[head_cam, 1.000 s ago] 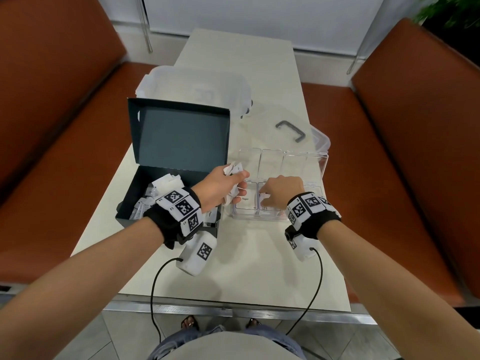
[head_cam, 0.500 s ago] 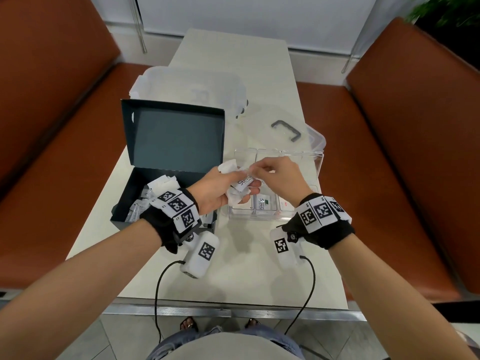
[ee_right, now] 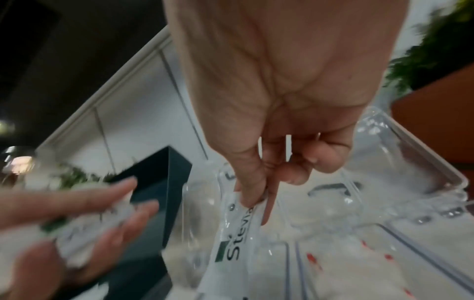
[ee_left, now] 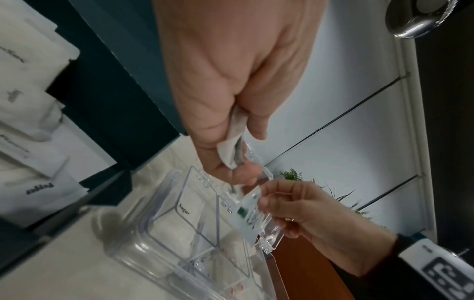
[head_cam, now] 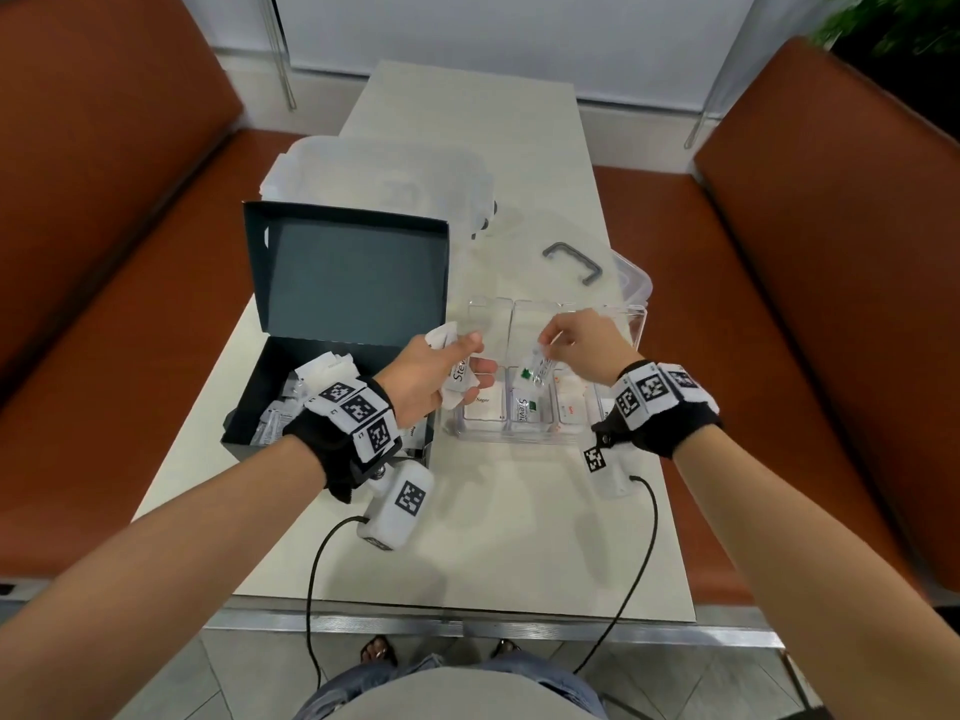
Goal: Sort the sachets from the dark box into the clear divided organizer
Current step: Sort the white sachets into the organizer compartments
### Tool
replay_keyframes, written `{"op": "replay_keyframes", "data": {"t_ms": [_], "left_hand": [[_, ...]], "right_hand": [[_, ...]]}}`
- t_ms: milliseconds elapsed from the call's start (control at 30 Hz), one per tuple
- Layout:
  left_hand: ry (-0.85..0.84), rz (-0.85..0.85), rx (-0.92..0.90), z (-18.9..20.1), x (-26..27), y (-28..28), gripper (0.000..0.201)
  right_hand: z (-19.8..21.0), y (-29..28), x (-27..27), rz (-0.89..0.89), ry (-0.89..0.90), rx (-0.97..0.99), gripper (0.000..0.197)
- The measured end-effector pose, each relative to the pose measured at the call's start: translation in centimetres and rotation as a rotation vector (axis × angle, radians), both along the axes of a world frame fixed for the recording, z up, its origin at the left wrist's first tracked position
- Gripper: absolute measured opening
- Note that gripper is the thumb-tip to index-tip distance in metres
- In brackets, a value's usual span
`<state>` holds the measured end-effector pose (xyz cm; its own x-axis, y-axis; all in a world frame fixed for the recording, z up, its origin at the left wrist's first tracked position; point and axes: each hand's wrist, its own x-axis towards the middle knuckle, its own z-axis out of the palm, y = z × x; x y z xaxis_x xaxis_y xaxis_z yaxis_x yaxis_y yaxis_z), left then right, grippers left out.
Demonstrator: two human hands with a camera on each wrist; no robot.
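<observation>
Since half a second ago the right hand (head_cam: 582,345) has drawn away from the left hand (head_cam: 431,374), pinching one Stevia sachet (head_cam: 537,367) by its top above the clear organizer (head_cam: 636,324), while the left, beside the dark box (head_cam: 249,423), clutches a bunch of sachets (head_cam: 457,379).

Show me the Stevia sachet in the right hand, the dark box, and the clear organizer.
Stevia sachet (ee_right: 232,241): right wrist view, printed front.
Dark box (head_cam: 358,272): head view, inside of raised lid.
Clear organizer (head_cam: 638,324): head view, far right wall.
</observation>
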<state>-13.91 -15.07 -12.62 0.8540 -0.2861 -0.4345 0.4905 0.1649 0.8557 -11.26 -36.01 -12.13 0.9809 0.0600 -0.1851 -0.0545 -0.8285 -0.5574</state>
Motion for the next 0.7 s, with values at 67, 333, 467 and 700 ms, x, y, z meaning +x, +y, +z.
{"op": "replay_keyframes", "data": {"t_ms": [67,333,467,700], "left_hand": [[0.0,0.008,0.003,-0.3,0.0,0.1,0.018],[0.024,0.017,-0.003,-0.9,-0.1,0.2,0.017],[0.023,0.01,-0.002,-0.8,-0.1,0.2,0.018],[0.031,0.007,-0.004,-0.7,-0.1,0.3,0.019]], "right_hand": [[-1.0,0.6,-0.4,0.063,0.034,-0.152,0.007],[-4.0,2.2,-1.3,0.164,-0.017,-0.539,0.02],[-5.1,2.4,-1.4,0.21,-0.108,-0.652,0.032],[-5.9,2.9,-1.6,0.238,-0.076,-0.664,0.034]]}}
